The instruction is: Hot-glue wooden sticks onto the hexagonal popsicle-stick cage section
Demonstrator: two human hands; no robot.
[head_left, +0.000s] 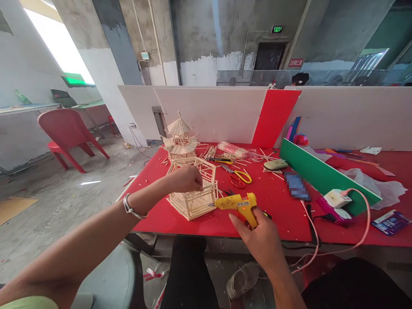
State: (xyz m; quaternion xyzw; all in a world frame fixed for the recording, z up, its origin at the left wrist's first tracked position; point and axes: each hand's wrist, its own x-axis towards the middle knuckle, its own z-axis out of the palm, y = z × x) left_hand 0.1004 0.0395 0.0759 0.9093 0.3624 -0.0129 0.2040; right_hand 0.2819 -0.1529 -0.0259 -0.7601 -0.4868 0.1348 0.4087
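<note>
A hexagonal framework of thin wooden sticks (199,208) sits near the front edge of the red table. Over its top hangs my left hand (187,178), fingers curled down and closed; what they pinch, if anything, is hidden. My right hand (262,234) grips a yellow hot glue gun (240,204) by its handle. The gun's nozzle points left and is at the framework's right side; I cannot tell whether it touches. Right behind the framework stands a tiered stick pagoda (180,139) with pointed roofs.
Scissors (242,176), a utility knife (222,161) and a bundle of sticks (233,149) lie behind on the table (273,219). Farther right are an eyeglass case (276,165), a phone (298,186), a power strip (334,212) with a pink cable, and a green board (322,176).
</note>
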